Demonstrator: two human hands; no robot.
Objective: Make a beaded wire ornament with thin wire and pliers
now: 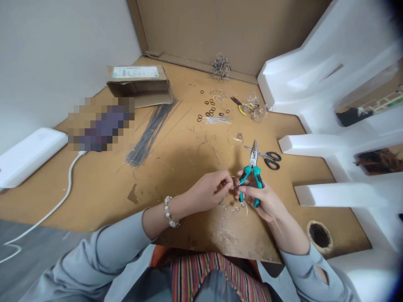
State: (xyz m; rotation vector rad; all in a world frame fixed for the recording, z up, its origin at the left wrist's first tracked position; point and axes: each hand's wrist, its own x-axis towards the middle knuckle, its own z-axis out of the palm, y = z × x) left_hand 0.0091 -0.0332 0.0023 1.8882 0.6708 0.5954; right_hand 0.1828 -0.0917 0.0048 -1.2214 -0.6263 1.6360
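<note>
My right hand (pixel 262 199) is closed around teal-handled pliers (pixel 253 170), whose jaws point away from me. My left hand (pixel 209 192) pinches a thin wire piece (pixel 234 182) with small clear beads, held between both hands just above the cardboard work surface (pixel 163 167). A beaded bracelet (pixel 169 212) circles my left wrist. Loose wire loops lie under my hands.
Black-handled scissors (pixel 267 158) lie just beyond the pliers. Further back are small black rings (pixel 210 110), yellow-handled pliers (pixel 238 106), tangled wire (pixel 221 67), a bundle of straight wires (pixel 151 130) and a cardboard box (pixel 140 84). White foam packing (pixel 340 126) stands on the right. A white power strip (pixel 28 153) lies left.
</note>
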